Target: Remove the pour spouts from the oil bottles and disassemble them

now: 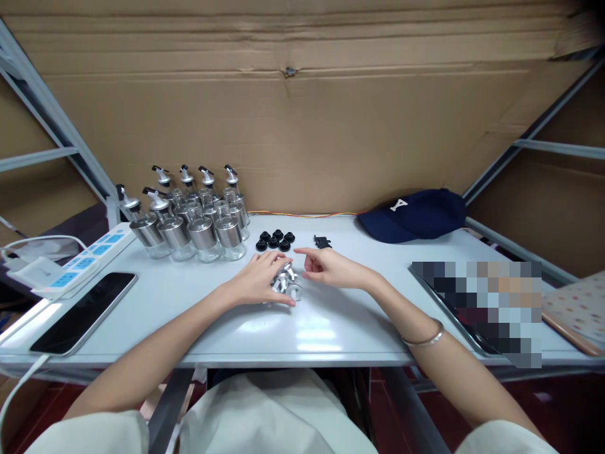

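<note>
One metal spout (286, 284) under curled left grip (258, 282) — right grip (327, 268) beside, loose, empty.

We are in a small assembly workshop: a pale bench (189, 328) on a metal frame (42, 120), walled in with sheets of cardboard (302, 113). Rows of identical glass bottles (189, 217) with metal spouts stand at the back beside a cluster of black caps (275, 240). A power strip (89, 255) lies along the edge.
</note>
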Demonstrator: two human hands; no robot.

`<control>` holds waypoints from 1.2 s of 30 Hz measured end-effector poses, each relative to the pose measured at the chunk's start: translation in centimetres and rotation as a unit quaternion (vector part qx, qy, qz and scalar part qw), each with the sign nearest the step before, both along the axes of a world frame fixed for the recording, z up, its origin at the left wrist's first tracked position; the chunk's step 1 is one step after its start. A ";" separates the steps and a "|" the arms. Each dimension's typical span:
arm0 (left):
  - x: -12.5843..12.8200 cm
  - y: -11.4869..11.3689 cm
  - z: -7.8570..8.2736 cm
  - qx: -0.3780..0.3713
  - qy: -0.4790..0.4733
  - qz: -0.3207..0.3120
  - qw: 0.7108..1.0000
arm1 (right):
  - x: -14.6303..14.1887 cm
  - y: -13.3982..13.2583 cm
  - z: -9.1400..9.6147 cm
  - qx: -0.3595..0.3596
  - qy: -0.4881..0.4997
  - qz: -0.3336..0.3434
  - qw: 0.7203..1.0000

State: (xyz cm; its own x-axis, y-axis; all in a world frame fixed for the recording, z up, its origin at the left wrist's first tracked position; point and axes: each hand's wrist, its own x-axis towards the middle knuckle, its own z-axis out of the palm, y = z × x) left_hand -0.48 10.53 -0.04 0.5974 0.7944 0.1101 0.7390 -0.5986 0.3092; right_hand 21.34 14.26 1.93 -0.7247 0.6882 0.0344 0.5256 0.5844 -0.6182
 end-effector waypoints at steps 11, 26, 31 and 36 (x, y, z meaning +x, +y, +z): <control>0.0 -0.2 0.0 -0.013 -0.019 -0.015 1.000 | 2.9 3.2 -0.1 -0.012 0.098 -0.092 0.991; -4.7 1.3 4.7 0.334 -0.244 0.170 0.894 | 2.4 2.8 0.2 0.057 0.162 -0.130 0.977; -8.8 1.7 5.1 0.453 -0.284 0.310 0.786 | 1.7 1.9 0.8 0.127 0.207 -0.139 0.960; -13.8 3.3 3.8 0.420 -0.348 0.440 0.713 | 1.8 1.9 1.0 0.166 0.206 -0.155 0.952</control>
State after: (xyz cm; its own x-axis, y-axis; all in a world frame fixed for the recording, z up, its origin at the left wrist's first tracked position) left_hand -14.24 13.84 3.81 -0.5237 0.3071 0.7946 0.7851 -0.1880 0.5902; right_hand 23.17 16.15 2.93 -0.3668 0.7683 0.5246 0.4580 0.6400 -0.6170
